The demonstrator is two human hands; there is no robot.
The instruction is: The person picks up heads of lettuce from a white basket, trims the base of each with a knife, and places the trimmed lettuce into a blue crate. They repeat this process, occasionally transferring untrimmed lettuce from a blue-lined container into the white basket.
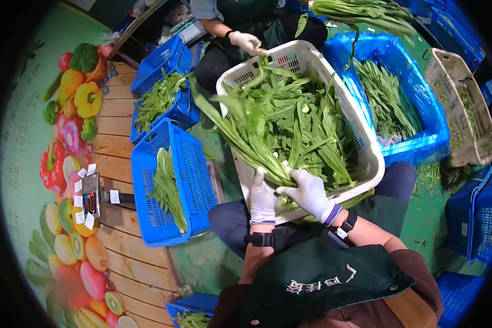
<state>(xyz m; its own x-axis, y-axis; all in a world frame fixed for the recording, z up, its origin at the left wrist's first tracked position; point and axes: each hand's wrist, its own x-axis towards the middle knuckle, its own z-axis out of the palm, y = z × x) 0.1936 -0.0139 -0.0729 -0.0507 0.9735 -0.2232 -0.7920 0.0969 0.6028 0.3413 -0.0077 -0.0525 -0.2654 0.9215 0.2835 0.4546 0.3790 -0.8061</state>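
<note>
Both my hands wear white gloves and meet at the near edge of a white crate [370,158] full of long leafy greens [295,115]. My left hand [263,198] is closed around the stem ends of a bunch of greens [251,150], whose leaves point up and to the left over the crate's left rim. My right hand [310,195] grips the same stems from the right, its thumb lying across them. Some loose stalks lie below my right hand along the crate's near rim.
Across the crate sits a co-worker with gloved hands [246,42], one holding greens [366,12]. Blue crates [194,169] with greens stand at the left. A blue-lined crate [429,120] and a beige crate [459,158] stand at the right.
</note>
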